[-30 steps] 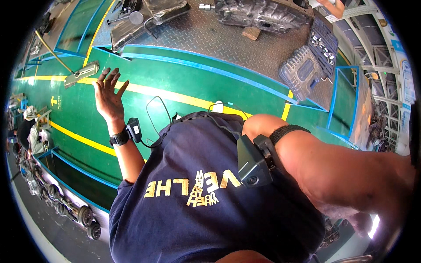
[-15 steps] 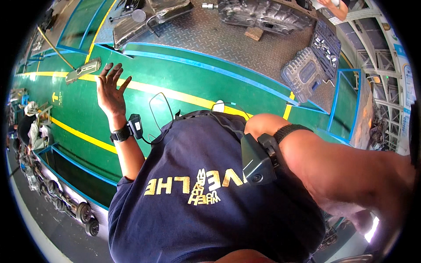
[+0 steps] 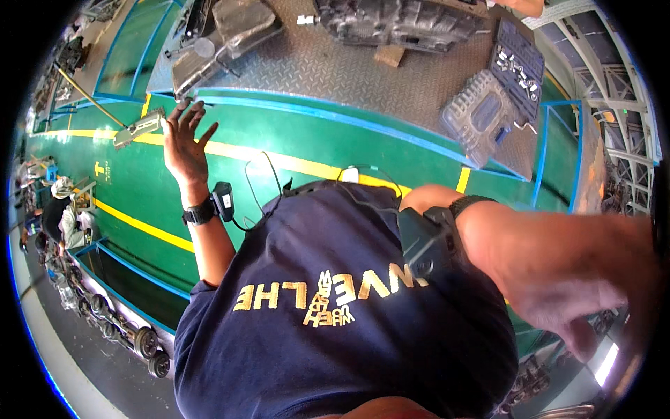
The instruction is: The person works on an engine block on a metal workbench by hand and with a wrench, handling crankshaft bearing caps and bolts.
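Note:
My left hand (image 3: 185, 150) is raised at the left with its fingers spread and nothing in it. Dark smudges cover its fingertips. On that wrist is a black strap (image 3: 199, 212) with a small black box (image 3: 223, 201) beside it. My right hand (image 3: 576, 283) is lifted close to the camera at the right, large and blurred. Its fingertips run into the dark rim, so their hold is hidden. A dark camera-like device (image 3: 427, 241) sits by the black band (image 3: 469, 202) on my right wrist. Thin black cables (image 3: 264, 199) loop near my waist.
Ahead stands a metal-plated bench (image 3: 335, 87) with a blue frame, bearing a large dark engine part (image 3: 398, 28), a wooden block (image 3: 389, 56) and an open socket case (image 3: 481, 115). A broom (image 3: 139, 129) is at the left. Another person (image 3: 56, 216) crouches at far left.
The view has shifted slightly. My right hand has turned, and its thumb now shows lower at the right. My left hand stays raised and spread.

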